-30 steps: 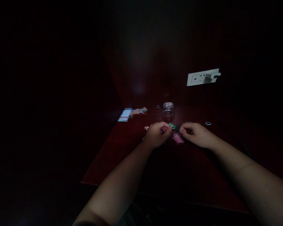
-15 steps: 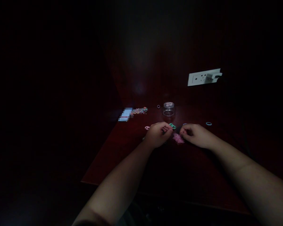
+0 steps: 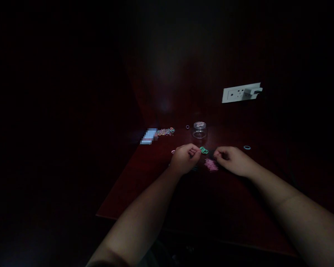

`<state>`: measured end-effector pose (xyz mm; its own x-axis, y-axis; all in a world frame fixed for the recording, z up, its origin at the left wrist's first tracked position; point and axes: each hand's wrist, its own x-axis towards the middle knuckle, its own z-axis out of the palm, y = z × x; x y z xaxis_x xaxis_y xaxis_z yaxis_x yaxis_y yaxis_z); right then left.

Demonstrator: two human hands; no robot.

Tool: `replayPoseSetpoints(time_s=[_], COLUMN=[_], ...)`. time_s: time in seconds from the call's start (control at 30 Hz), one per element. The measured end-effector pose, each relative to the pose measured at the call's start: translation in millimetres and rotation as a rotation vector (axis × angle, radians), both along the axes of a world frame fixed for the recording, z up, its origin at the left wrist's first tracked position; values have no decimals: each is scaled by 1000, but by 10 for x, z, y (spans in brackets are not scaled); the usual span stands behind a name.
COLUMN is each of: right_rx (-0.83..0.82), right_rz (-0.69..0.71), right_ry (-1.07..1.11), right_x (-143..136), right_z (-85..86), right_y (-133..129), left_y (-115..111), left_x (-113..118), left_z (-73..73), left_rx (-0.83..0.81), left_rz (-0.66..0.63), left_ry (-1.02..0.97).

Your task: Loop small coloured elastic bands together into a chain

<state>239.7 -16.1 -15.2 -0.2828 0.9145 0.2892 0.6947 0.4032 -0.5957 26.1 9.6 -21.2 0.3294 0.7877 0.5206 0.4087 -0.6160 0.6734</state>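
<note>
My left hand is closed, thumb and index fingertips pinched together right beside several green hair ties. Whatever those fingertips may hold is too small and dark to make out. To the right, my right hand is curled with its fingertips together, and its contents are hidden too. Between the hands lies a pile of small pink strips or bands, close to the right fingertips. Part of a pink hair tie shows at the far side of my left hand. Dark teal pieces lie under the left wrist.
A clear lidded jar stands behind the hands on the dark red table. A heap of multicoloured hair ties lies by a bright blurred rectangle. One blue hair tie is at right; a wall socket holds a plug.
My left fingertips have drawn slightly left and the right hand slightly right, so the gap between them is wider. More of the green hair ties and the pink pile shows.
</note>
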Motion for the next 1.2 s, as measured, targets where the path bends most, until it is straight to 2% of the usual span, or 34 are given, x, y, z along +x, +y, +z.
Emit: replayPoseSetpoints(time_s=[0.13, 0.2, 0.27, 0.37, 0.47, 0.6, 0.87, 1.2], right_rx=[15, 22, 30, 36, 19, 7, 89, 121], right_rz=[26, 28, 20, 22, 35, 8, -63, -90], right_ry=[18, 31, 27, 5, 15, 65, 150, 139], right_x=[-2, -1, -5, -22, -50, -69, -67, -96], right_z=[-7, -12, -20, -38, -54, -76, -83, -66], right_y=[-1, -1, -1, -3, -9, -7, 25, -7], left_y=[218, 403, 599, 842, 998, 1148, 1446, 1475], left_x=[-204, -438, -706, -992, -1020, -878, -814, -803], left_z=[-24, -30, -47, -110, -186, -237, -242, -220], left_rx=[12, -26, -83, -127, -103, -44, -6, -16], left_rz=[81, 236, 505, 620, 575, 489, 479, 489], left_ry=[49, 102, 192, 247, 329, 443, 542, 565])
